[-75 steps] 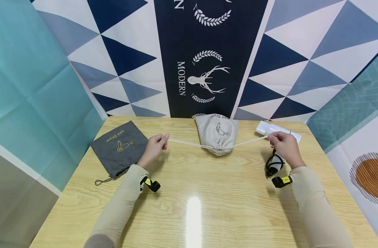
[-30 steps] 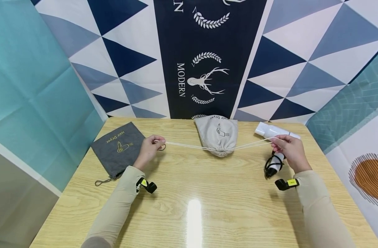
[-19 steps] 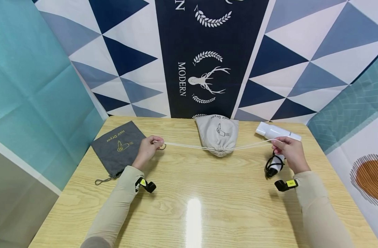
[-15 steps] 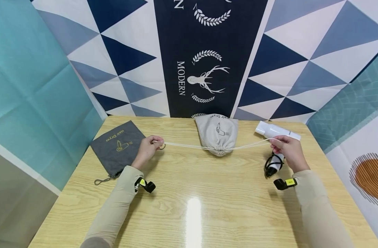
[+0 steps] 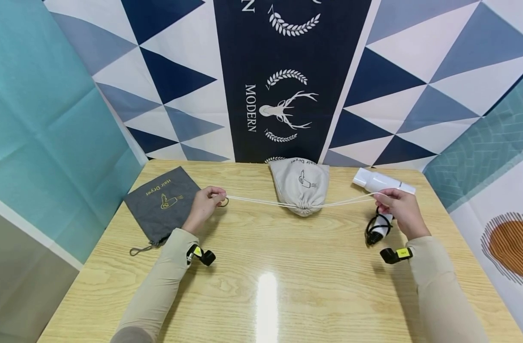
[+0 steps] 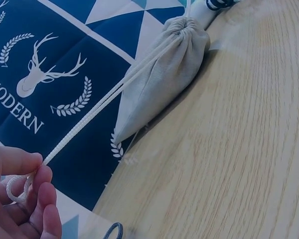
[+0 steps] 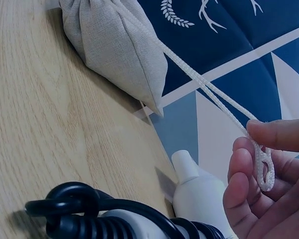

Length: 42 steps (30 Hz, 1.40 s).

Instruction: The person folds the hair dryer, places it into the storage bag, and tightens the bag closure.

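Two hands (image 5: pixel 203 208) (image 5: pixel 400 212) moved farther apart, two cord loops (image 6: pixel 60 147) (image 7: pixel 177 59), one pouch (image 5: pixel 302 186)

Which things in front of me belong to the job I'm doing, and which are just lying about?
Part of the job:
light gray bag, its neck gathered
white drawstring, drawn out to both sides
left grip and right grip, each pinching a looped end

Apparently just lying about:
dark gray bag, flat, at the left
white hair dryer with its looped black cable, at the right

A patterned wall (image 5: pixel 287 57) backs the wooden table (image 5: pixel 321 276).
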Each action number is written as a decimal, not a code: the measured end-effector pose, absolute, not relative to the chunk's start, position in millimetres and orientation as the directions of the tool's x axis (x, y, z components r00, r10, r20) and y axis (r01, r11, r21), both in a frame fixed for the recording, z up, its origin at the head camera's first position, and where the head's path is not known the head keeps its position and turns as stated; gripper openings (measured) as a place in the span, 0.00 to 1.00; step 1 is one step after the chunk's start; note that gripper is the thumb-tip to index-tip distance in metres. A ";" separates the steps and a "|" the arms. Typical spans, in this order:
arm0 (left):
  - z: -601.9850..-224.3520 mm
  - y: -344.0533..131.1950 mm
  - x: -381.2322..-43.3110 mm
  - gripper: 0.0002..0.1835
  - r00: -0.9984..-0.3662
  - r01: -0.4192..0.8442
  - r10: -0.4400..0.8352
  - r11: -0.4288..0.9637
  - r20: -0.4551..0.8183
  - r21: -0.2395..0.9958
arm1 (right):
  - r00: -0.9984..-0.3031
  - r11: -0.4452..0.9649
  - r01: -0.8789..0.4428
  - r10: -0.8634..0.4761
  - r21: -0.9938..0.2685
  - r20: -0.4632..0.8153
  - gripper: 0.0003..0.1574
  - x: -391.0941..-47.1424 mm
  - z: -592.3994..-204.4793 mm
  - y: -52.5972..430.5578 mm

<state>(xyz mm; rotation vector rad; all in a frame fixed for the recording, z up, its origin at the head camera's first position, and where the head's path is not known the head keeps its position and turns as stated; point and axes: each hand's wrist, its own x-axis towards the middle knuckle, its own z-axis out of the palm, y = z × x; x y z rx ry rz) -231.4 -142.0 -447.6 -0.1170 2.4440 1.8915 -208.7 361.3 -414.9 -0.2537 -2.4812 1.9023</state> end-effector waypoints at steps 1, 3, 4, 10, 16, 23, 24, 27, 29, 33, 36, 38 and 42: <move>-447.6 -141.6 -231.5 0.12 -0.996 -0.090 -0.032 0.249 -0.085 0.964 | -0.987 0.251 0.124 0.128 -0.960 -0.094 0.04 -208.6 -415.1 361.4; -447.8 -140.8 -232.1 0.12 -0.995 -0.097 -0.036 0.248 -0.091 0.964 | -0.988 0.261 0.125 0.125 -0.957 -0.095 0.03 -208.7 -415.7 361.4; -447.7 -140.2 -232.0 0.12 -0.995 -0.101 -0.039 0.250 -0.095 0.963 | -0.987 0.264 0.129 0.124 -0.956 -0.099 0.03 -208.9 -416.0 361.4; -450.4 -139.3 -233.1 0.14 -0.993 -0.119 -0.050 0.274 -0.109 0.954 | -0.986 0.362 0.151 0.126 -0.920 -0.112 0.11 -210.2 -418.7 360.1; -454.6 -138.8 -232.7 0.14 -0.992 -0.125 -0.046 0.320 -0.117 0.939 | -0.981 0.437 0.176 0.156 -0.882 -0.118 0.18 -208.7 -419.5 358.3; -454.6 -138.7 -231.8 0.16 -0.990 -0.141 -0.049 0.319 -0.132 0.937 | -0.977 0.468 0.191 0.179 -0.863 -0.119 0.18 -207.5 -422.1 358.8; -454.4 -138.6 -232.0 0.16 -0.990 -0.139 -0.048 0.320 -0.131 0.937 | -0.977 0.468 0.189 0.178 -0.863 -0.118 0.18 -207.3 -422.3 358.8; -453.8 -137.2 -232.6 0.16 -0.991 -0.137 -0.049 0.329 -0.128 0.934 | -0.979 0.472 0.182 0.168 -0.863 -0.115 0.20 -206.7 -422.0 358.5; -452.8 -135.3 -233.1 0.16 -0.991 -0.136 -0.054 0.336 -0.125 0.932 | -0.981 0.472 0.177 0.160 -0.864 -0.113 0.21 -206.4 -421.6 358.0; -450.4 -129.9 -233.6 0.15 -0.992 -0.127 -0.049 0.345 -0.117 0.930 | -0.982 0.472 0.169 0.153 -0.865 -0.108 0.21 -205.5 -420.6 357.0; -449.3 -125.5 -234.6 0.16 -0.994 -0.113 -0.036 0.344 -0.107 0.932 | -0.982 0.480 0.170 0.156 -0.860 -0.107 0.20 -204.6 -419.9 356.5; -447.8 -122.0 -235.6 0.16 -0.994 -0.108 -0.030 0.337 -0.104 0.935 | -0.982 0.490 0.171 0.157 -0.855 -0.106 0.22 -204.1 -419.2 356.2; -444.0 -113.5 -237.4 0.16 -0.995 -0.097 -0.012 0.326 -0.099 0.940 | -0.982 0.507 0.166 0.161 -0.846 -0.096 0.26 -203.3 -416.5 356.2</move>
